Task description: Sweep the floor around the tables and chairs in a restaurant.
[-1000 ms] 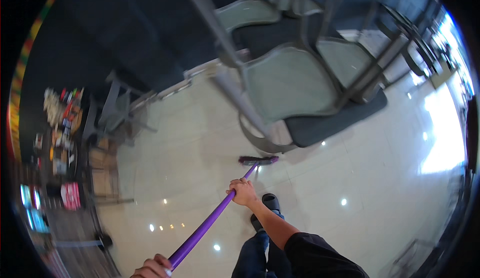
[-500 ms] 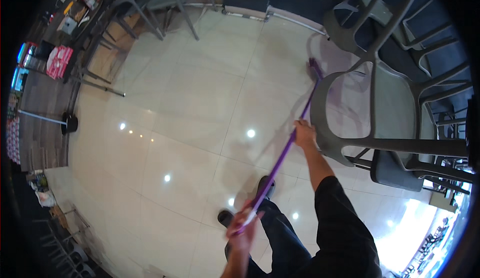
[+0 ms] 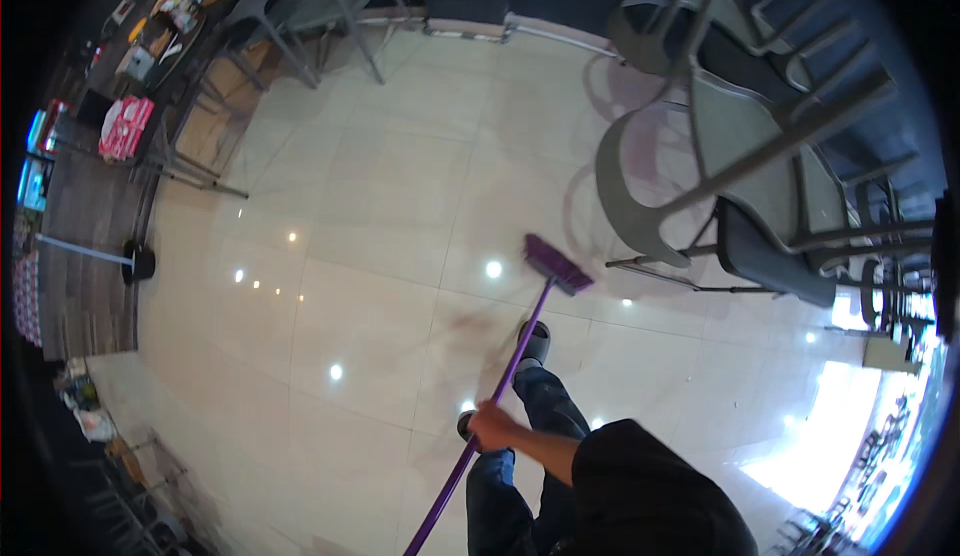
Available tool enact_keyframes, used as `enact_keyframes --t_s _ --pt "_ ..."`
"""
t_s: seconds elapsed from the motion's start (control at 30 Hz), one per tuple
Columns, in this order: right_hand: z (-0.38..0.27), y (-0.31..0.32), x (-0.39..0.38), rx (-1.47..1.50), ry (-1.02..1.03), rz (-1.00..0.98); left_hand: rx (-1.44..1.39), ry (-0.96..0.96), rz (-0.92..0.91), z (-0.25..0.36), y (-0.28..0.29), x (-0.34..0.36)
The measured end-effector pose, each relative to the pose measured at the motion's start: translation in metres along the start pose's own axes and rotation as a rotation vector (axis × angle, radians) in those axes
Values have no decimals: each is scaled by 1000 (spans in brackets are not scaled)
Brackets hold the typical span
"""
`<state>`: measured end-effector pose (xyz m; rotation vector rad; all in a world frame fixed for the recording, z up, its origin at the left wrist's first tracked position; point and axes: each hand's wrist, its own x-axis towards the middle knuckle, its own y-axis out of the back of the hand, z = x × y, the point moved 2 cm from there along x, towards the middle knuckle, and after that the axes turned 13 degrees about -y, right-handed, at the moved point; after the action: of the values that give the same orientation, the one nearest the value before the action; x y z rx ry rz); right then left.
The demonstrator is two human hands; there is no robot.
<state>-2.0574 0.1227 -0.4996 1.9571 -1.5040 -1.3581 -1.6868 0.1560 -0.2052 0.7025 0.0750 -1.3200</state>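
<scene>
A broom (image 3: 516, 354) with a purple handle slants across the floor in front of me. Its dark purple bristle head (image 3: 556, 264) rests on the tiles just beyond my right shoe. Closed around the lower-middle part of the handle is my right hand (image 3: 490, 426), its arm in a black sleeve. The handle runs on past the lower edge of the picture. My left hand is out of sight.
Grey chairs (image 3: 740, 146) are stacked and crowded on the right, one chair's legs near the broom head. At the far left are more chairs (image 3: 345, 1) and a cluttered table. A long-handled dustpan (image 3: 142, 261) stands by a wood-patterned counter (image 3: 90, 266).
The broom head has come from beside the far chairs back toward my feet. My right hand has moved down and left with the handle. My left hand has left the picture.
</scene>
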Motion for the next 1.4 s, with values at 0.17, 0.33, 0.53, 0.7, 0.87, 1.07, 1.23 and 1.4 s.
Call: enact_keyframes --t_s 0.17,0.33,0.53,0.7,0.87,1.07,1.23,1.4 --pt "-81 40 -16 120 84 -46 -997 -35 65 41 55 -4" --pt "-44 109 33 312 -110 600 -498 -521 -238 150 -2 19" --pt "-62 199 78 907 40 997 -583 -1324 -1022 325 -132 -37" --pt "91 181 12 852 -249 1196 -492 -1366 -1291 321 -280 -135" --pt "187 115 -170 735 -554 960 -594 -958 -1531 309 -326 -168" --pt "150 170 -259 899 -449 883 -550 -1349 -1556 383 -284 -240" --pt "90 195 -199 1094 -61 706 -317 -1546 -1779 346 -331 -374" --pt "217 81 -255 1007 -313 983 -334 -1218 -1891 253 -389 -405"
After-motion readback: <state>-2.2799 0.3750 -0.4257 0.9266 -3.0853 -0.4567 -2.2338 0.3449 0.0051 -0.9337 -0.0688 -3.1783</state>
